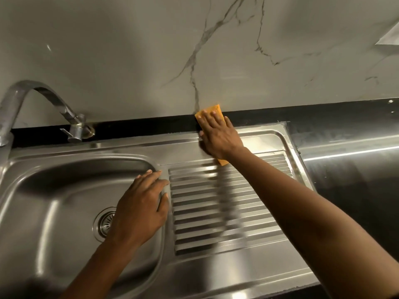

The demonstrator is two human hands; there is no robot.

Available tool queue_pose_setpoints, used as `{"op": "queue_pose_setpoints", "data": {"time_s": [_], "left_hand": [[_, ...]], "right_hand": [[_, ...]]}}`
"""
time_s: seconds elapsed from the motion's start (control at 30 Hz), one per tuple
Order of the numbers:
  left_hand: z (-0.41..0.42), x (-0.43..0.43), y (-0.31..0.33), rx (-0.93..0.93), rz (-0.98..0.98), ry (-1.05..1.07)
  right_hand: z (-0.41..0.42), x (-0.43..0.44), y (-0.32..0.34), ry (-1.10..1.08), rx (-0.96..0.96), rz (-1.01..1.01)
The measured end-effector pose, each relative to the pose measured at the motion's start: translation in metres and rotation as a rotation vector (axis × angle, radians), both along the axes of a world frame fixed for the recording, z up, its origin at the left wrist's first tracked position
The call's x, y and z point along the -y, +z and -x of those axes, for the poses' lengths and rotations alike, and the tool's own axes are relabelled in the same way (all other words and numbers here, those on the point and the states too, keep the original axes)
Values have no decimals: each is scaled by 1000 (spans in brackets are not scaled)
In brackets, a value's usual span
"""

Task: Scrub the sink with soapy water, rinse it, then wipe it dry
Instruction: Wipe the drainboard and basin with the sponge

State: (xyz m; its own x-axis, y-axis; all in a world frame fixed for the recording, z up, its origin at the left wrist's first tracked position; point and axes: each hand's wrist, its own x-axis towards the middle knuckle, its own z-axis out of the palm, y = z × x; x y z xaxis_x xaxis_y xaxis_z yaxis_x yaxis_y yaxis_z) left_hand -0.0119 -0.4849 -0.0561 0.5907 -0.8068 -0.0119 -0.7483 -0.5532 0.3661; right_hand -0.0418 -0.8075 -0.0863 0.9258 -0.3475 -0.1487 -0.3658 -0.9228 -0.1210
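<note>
Head view: the right hand (pixel 218 134) has a flat grip, straight fingers pressing an orange rectangular cloth (pixel 212 109) onto the back rim of the stainless steel sink (pixel 121 147), overlapping the black desk (pixel 151 126); the left hand (pixel 142 203) lies flat on the edge of the basin (pixel 54 201). Unpinched, the cloth may slip free mid-stroke.

Cloth (pixel 210 111) behind drainboard (pixel 226 203), right of tap (pixel 43 104).
</note>
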Motion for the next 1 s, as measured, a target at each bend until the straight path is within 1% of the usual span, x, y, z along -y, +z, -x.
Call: {"op": "queue_pose_setpoints", "data": {"time_s": [0.07,0.17,0.27,0.37,0.47,0.53,0.6,0.7,0.77,1.0], "left_hand": [[0,6,-1,9,-3,-10],[-1,15,-3,18,-2,-30],[-2,21,-3,3,-8,-23],[-3,25,-3,-9,-19,-33],[-2,28,-4,-12,-17,-44],[0,32,-5,-22,-15,-46],[4,37,-4,-26,-19,-63],[12,42,-1,-27,-18,-84],[14,43,1,-23,-16,-95],[21,39,4,-44,6,-127]], "right_hand": [[6,10,-16,-3,-25,19],[24,31,-26,-9,0,47],[41,48,-27,-103,23,41],[63,65,-30,-247,39,53],[99,95,-34,-500,50,35],[123,110,-34,-578,25,31],[135,114,-34,-576,-1,40],[139,106,-36,-628,25,30],[145,101,-36,-624,15,14],[199,84,-36,-471,-53,46]]}}
